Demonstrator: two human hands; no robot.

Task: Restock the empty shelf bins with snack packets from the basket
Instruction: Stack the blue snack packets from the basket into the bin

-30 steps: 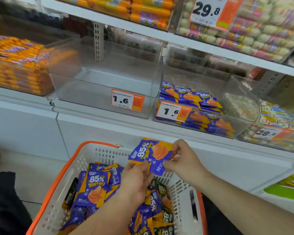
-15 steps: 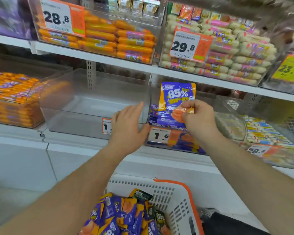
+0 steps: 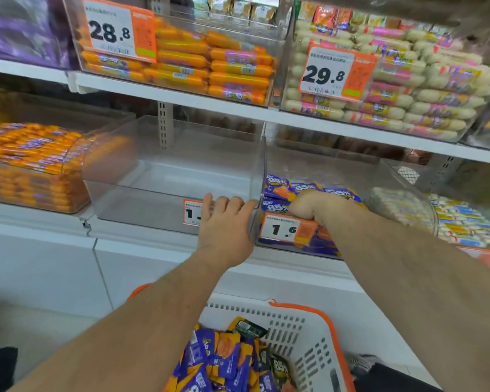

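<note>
Right hand [image 3: 313,203] reaching over the front lip into the partly filled clear bin [image 3: 385,176], knuckles up, curled down among the purple-and-orange snack packets [image 3: 280,190]; fingers hidden behind the back of the hand, so cannot tell whether a packet is in the grip or already let go. Left hand [image 3: 224,222] spread flat with straight fingers resting on the front rim of the empty bin [image 3: 167,176], just beside the wall dividing the two bins, holding nothing.

Risks: packets heaped near the low front lip likely to slide out when the hand withdraws; wrist could snag the 1.6 price tag [image 3: 287,229] clipped just below it; weight on the rim could tip or shove the empty bin.

Room: overhead shelf edge [image 3: 309,116] close above both bins, so entry only from the front, low and angled. Empty bin wide open inside. More packets waiting in the white basket [image 3: 303,329] below, between the forearms.
</note>
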